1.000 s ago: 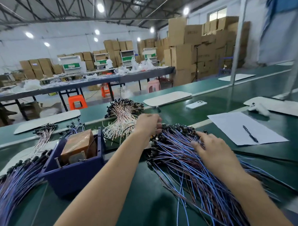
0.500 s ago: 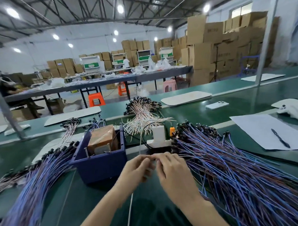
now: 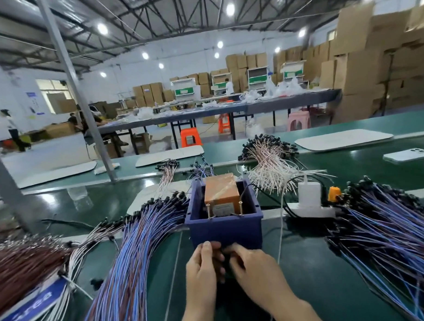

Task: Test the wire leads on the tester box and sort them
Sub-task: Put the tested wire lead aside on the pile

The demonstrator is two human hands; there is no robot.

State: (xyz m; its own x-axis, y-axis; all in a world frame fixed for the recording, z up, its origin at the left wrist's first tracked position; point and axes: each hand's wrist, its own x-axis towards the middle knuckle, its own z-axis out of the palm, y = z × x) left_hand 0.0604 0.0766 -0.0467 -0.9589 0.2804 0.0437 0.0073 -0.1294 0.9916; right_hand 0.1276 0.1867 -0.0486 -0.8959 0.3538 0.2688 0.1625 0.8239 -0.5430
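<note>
Meeting just before the box (image 3: 224,228), left hand (image 3: 203,264) and right hand (image 3: 256,266) pinched between curled fingers (image 3: 238,252) what seemed a dark lead (image 3: 224,258), blurred; upright pins (image 3: 240,208) stood straight ahead inside its near wall, equally near both.

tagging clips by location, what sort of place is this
Most likely a factory assembly hall: stacked cardboard boxes along the far wall, long green workbenches in rows, and big piles of wire leads on both sides of a blue tester box.
</note>
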